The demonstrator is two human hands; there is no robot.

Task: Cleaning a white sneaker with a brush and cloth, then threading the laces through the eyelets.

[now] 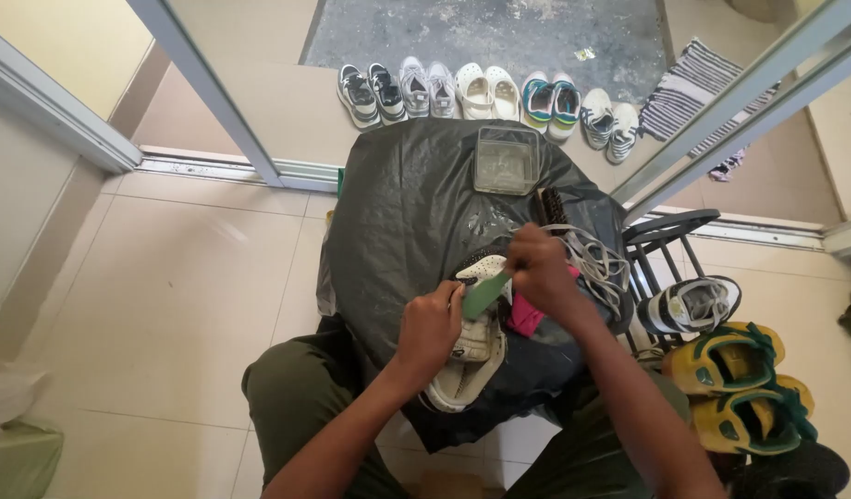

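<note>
Both hands gripped: left hand (432, 323) held a white shoe (470, 356) pointing away, right hand (541, 268) a green brush (485, 296) slanted across it; laces (596, 259), tub (508, 160) beyond.

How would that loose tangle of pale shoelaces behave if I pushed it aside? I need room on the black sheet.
The shoelaces look limp, lying in loose loops, so they would probably bunch and drag rather than slide together. They seem light. Some loops near the right hand might snag on it.
</note>
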